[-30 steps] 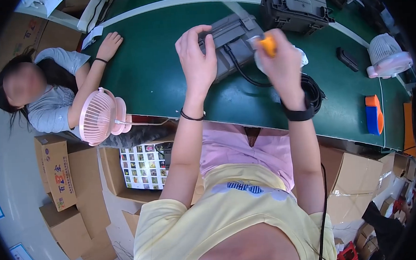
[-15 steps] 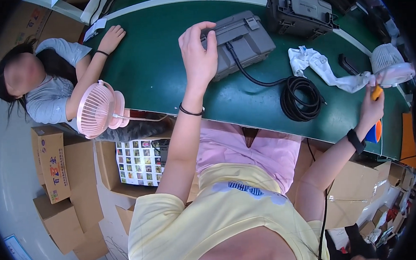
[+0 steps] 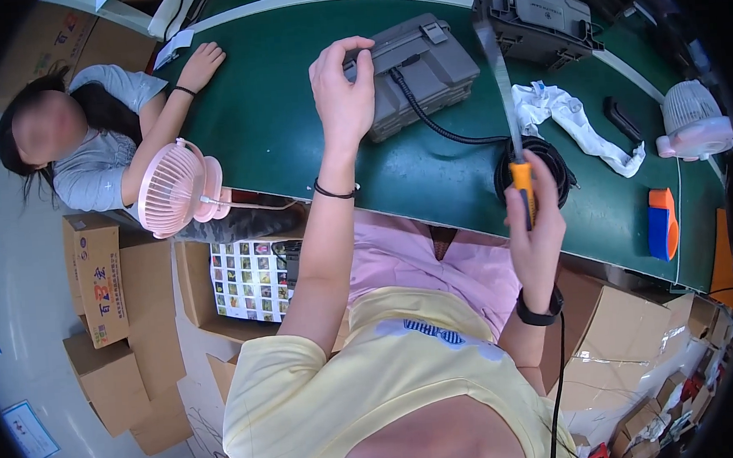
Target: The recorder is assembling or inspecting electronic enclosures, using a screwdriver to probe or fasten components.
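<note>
My left hand (image 3: 341, 92) is at the left end of a grey hard case (image 3: 424, 74), its fingers curled over the edge and the thumb against the case. A black braided cable (image 3: 440, 132) runs from the case's top into a coil (image 3: 557, 167). Above that coil, my right hand (image 3: 539, 231) is closed round the yellow and black handle of a screwdriver (image 3: 521, 182). Its long metal shaft points away from me and is smeared by motion.
A second dark case (image 3: 538, 17) stands at the back. White cloth (image 3: 574, 124), a black handle-shaped piece (image 3: 622, 119), a white fan (image 3: 691, 117) and an orange-blue tape roll (image 3: 662, 223) lie to the right. A co-worker's arm (image 3: 163, 128) rests at left beside a pink fan (image 3: 175, 190).
My right hand has swung left from beside the white fan to above the cable coil, bringing the screwdriver along. My left hand stays at the case.
</note>
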Motion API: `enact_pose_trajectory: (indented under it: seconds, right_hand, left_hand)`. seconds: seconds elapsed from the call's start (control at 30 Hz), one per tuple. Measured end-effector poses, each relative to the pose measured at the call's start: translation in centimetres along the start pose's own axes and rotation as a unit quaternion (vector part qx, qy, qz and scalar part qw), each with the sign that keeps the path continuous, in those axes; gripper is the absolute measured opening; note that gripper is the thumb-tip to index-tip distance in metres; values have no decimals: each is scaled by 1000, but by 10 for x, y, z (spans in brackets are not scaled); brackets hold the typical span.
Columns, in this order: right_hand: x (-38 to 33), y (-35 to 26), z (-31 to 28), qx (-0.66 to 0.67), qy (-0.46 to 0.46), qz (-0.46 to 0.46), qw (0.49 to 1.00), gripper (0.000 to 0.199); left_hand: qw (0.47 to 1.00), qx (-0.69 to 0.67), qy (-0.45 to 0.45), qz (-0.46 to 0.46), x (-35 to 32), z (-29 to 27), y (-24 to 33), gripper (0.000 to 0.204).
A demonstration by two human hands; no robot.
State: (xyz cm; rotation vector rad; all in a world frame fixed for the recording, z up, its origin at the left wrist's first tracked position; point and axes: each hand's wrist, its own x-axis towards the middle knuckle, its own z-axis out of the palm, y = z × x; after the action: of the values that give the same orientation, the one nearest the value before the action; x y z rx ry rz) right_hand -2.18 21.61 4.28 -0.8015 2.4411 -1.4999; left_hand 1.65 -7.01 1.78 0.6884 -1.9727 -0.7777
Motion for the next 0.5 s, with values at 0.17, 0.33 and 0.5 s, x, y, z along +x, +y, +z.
enact_pose_trajectory:
  seconds: [0.17, 0.33, 0.5]
  right_hand:
    - [0, -8, 12, -122, -5, -162, 979, 39]
    - [0, -8, 21, -161, 29, -205, 965, 39]
    - [-2, -6, 22, -198, 56, -205, 957, 40]
  left_hand:
    - [1000, 7, -3, 9, 1, 1, -1, 12]
    - [1000, 15, 5, 26, 0, 2, -3, 13]
    - [1000, 12, -11, 21, 1, 0, 0, 12]
